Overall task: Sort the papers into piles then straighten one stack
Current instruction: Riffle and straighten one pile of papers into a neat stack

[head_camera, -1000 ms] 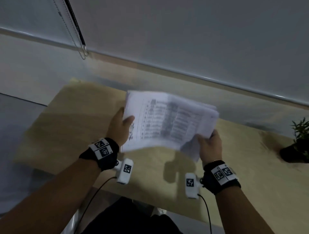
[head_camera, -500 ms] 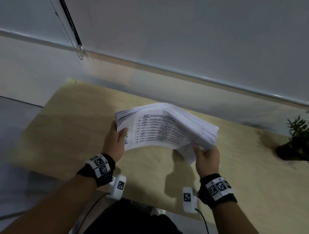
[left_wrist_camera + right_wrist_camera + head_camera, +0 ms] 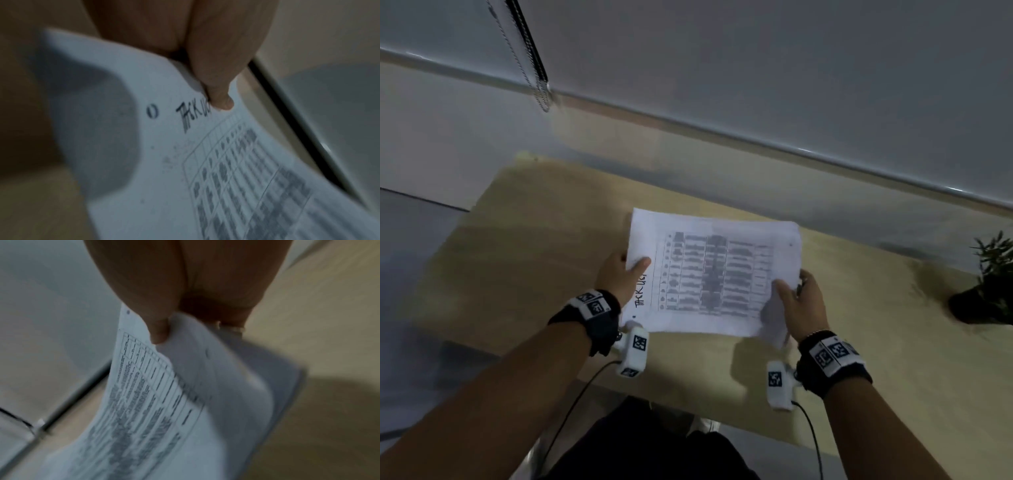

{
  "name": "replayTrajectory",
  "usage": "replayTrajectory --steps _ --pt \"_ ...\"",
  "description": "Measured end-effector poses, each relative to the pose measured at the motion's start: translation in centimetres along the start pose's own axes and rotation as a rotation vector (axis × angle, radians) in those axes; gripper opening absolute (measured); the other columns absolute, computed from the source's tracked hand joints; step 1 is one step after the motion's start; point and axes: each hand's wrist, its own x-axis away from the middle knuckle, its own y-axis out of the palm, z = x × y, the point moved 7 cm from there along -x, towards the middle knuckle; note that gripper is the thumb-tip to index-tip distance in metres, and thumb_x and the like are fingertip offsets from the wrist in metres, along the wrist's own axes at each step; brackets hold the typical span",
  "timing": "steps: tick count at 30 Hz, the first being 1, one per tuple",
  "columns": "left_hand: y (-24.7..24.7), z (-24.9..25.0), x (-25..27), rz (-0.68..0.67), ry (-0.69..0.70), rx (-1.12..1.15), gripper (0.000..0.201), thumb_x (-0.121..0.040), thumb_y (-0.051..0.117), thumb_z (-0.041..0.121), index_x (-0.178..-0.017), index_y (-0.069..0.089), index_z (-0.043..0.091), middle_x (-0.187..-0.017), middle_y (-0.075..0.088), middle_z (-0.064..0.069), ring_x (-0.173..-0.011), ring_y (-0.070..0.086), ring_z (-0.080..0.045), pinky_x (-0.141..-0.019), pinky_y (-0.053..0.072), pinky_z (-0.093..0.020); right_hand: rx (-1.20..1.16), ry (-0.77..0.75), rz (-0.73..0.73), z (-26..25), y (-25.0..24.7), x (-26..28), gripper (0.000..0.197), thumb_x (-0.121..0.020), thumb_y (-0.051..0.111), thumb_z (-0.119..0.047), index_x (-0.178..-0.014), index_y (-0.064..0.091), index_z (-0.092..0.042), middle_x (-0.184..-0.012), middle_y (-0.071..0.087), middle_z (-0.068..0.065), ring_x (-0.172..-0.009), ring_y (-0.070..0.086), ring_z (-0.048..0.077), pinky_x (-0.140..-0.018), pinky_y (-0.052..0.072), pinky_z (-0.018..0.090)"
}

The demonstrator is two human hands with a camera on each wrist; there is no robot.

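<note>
A stack of white papers (image 3: 714, 274) with a printed table and handwriting on the top sheet is held above the light wooden table (image 3: 524, 240). My left hand (image 3: 619, 274) grips the stack's left edge, thumb on top, fingers hidden underneath. My right hand (image 3: 799, 301) grips the right edge the same way. In the left wrist view the thumb presses the paper stack (image 3: 185, 162) near the handwriting. In the right wrist view the thumb pinches the papers (image 3: 164, 394), whose lower sheets sag and fan apart.
A small dark potted plant (image 3: 986, 287) stands at the table's right end. A wall with a window sill and a blind cord (image 3: 541, 85) runs behind the table. The table's near edge (image 3: 688, 411) lies just in front of my body.
The stack was bowed upward in an arch half a second ago; now it is flattened and tilted so its top sheet faces me. Both hands kept their grip and moved slightly.
</note>
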Motion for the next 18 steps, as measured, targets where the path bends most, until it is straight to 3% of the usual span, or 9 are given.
replayTrajectory --steps 3,6,7,9,10,11,13,16,18 --pt "-0.1 -2.6 0.7 -0.052 -0.112 -0.006 0.023 -0.091 0.064 0.038 -0.09 0.063 0.015 -0.088 0.065 -0.005 -0.082 0.061 -0.022 -0.074 0.046 -0.032 0.064 0.249 -0.134 6.6 1.7 -0.8 0.04 -0.098 0.052 -0.022 -0.137 0.043 -0.02 -0.121 0.055 0.002 -0.112 0.055 0.027 -0.087 0.047 0.035" --pt "1.1 -3.2 1.7 -0.115 -0.043 -0.139 0.027 -0.095 0.053 0.039 -0.097 0.061 0.013 -0.091 0.067 -0.002 -0.081 0.064 -0.024 -0.073 0.05 -0.032 0.161 0.185 -0.18 6.9 3.1 -0.2 0.034 -0.1 0.041 -0.008 -0.112 0.045 -0.039 -0.102 0.043 -0.006 -0.1 0.047 0.023 -0.073 0.051 0.03" --pt "1.1 -3.1 1.9 -0.111 -0.034 -0.151 0.021 -0.094 0.052 0.037 -0.102 0.057 0.018 -0.095 0.068 -0.002 -0.083 0.066 -0.024 -0.074 0.053 -0.033 0.184 0.187 -0.181 6.6 3.2 0.3 0.038 -0.102 0.036 -0.004 -0.12 0.041 -0.037 -0.105 0.044 -0.005 -0.1 0.046 0.021 -0.079 0.051 0.035" --pt "0.8 -2.5 2.1 -0.123 -0.013 -0.133 0.014 -0.095 0.05 0.027 -0.108 0.052 0.026 -0.098 0.068 -0.002 -0.088 0.067 -0.026 -0.07 0.053 -0.031 0.173 0.22 -0.165 6.1 2.8 1.1 0.044 -0.102 0.038 -0.006 -0.141 0.036 -0.026 -0.136 0.049 0.0 -0.121 0.048 0.022 -0.106 0.041 0.045" --pt "0.7 -2.5 2.0 -0.143 -0.013 -0.132 0.017 -0.096 0.05 0.023 -0.113 0.052 0.024 -0.102 0.067 -0.003 -0.091 0.067 -0.027 -0.07 0.051 -0.029 0.22 0.227 -0.116 6.5 2.1 1.0 0.045 -0.101 0.042 -0.01 -0.145 0.036 -0.021 -0.142 0.05 0.007 -0.125 0.05 0.026 -0.108 0.04 0.046" --pt "0.5 -2.8 1.8 -0.161 -0.035 -0.149 0.021 -0.096 0.052 0.023 -0.117 0.053 0.019 -0.105 0.067 -0.005 -0.091 0.067 -0.026 -0.07 0.05 -0.029 0.215 0.24 -0.082 6.9 1.7 0.8 0.043 -0.1 0.045 -0.012 -0.142 0.04 -0.016 -0.138 0.054 0.013 -0.122 0.054 0.03 -0.106 0.042 0.047" --pt "0.5 -4.1 1.4 -0.192 -0.088 -0.214 0.032 -0.089 0.056 0.037 -0.106 0.063 0.011 -0.098 0.072 -0.008 -0.081 0.069 -0.024 -0.069 0.056 -0.035 0.217 0.281 -0.059 7.7 1.6 0.6 0.038 -0.099 0.05 -0.015 -0.136 0.046 -0.007 -0.13 0.059 0.018 -0.115 0.058 0.033 -0.099 0.047 0.043" --pt "0.9 -6.3 -0.1 -0.221 -0.08 -0.335 0.06 -0.073 0.047 0.062 -0.097 0.068 0.012 -0.094 0.075 -0.008 -0.078 0.072 -0.023 -0.077 0.06 -0.046 0.185 0.279 -0.039 7.1 1.7 0.5 0.033 -0.099 0.052 -0.014 -0.128 0.049 0.0 -0.126 0.059 0.021 -0.111 0.058 0.034 -0.093 0.046 0.039" --pt "0.9 -4.3 0.5 -0.176 -0.054 -0.289 0.043 -0.088 0.053 0.046 -0.115 0.059 0.013 -0.114 0.069 -0.008 -0.097 0.067 -0.026 -0.088 0.055 -0.042 0.143 0.261 -0.031 6.2 1.6 0.2 0.025 -0.098 0.05 -0.009 -0.122 0.047 -0.002 -0.124 0.059 0.022 -0.104 0.056 0.031 -0.092 0.046 0.041"
